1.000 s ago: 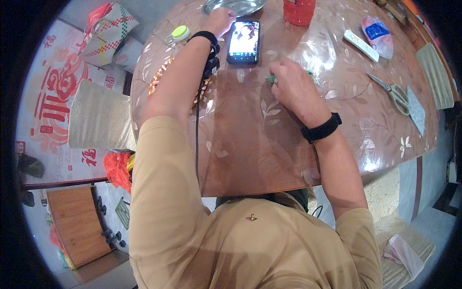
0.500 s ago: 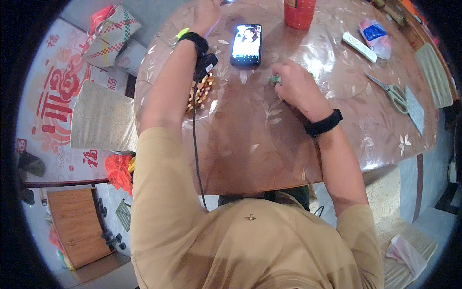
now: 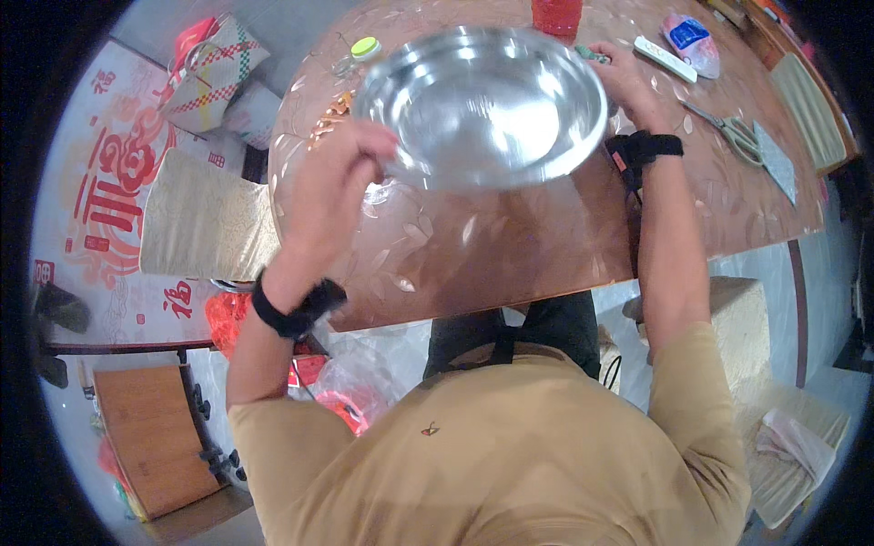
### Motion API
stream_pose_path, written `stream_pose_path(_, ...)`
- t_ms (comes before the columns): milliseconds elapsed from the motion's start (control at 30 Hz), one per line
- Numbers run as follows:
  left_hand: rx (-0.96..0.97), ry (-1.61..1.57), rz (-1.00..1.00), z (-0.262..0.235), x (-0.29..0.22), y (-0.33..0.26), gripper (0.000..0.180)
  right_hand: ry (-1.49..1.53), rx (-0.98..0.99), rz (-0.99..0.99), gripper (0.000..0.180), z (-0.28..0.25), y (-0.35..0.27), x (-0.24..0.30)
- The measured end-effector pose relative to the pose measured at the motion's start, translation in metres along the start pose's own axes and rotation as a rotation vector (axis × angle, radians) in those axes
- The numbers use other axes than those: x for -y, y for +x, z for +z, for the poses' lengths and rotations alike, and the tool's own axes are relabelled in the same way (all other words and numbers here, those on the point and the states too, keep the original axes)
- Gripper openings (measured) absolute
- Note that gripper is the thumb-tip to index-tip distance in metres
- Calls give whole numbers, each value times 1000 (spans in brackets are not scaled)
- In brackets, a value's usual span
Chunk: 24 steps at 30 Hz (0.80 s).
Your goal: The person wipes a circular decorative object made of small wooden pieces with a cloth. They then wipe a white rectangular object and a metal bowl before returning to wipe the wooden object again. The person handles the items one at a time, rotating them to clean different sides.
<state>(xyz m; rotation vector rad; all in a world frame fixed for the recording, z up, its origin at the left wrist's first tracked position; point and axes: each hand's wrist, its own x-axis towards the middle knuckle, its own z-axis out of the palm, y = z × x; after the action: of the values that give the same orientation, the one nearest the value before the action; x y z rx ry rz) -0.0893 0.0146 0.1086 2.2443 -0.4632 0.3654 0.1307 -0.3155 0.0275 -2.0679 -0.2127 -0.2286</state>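
Note:
A shiny round stainless-steel basin is raised above the brown tabletop, tilted, and hides the middle of the table. My left hand is closed on its near left rim, slightly blurred. At the right rim, my right hand has its fingers closed round a small green thing, whose kind I cannot make out; whether this hand also touches the basin is unclear. Brown and pale beads lie partly hidden beyond my left hand. Next to the basin's far left rim stands a jar with a yellow-green lid.
A red container stands beyond the basin. To the right are a white oblong thing, a blue-and-clear plastic packet, scissors and a pale flat piece. Covered chairs flank the table.
My left hand has come back from the far left with the basin, which now covers the phone. My right hand has moved farther away and right, still with the green thing.

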Motion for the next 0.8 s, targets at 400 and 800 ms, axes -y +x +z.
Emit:
stream_pose_path(400,181,-114,188,64,34,-19,20,95,155,-150,28,-26,-48,35)
stream_pose_path(800,154,-544,-378,73,52,16,56,-356,326,-405,28,19,-67,48)
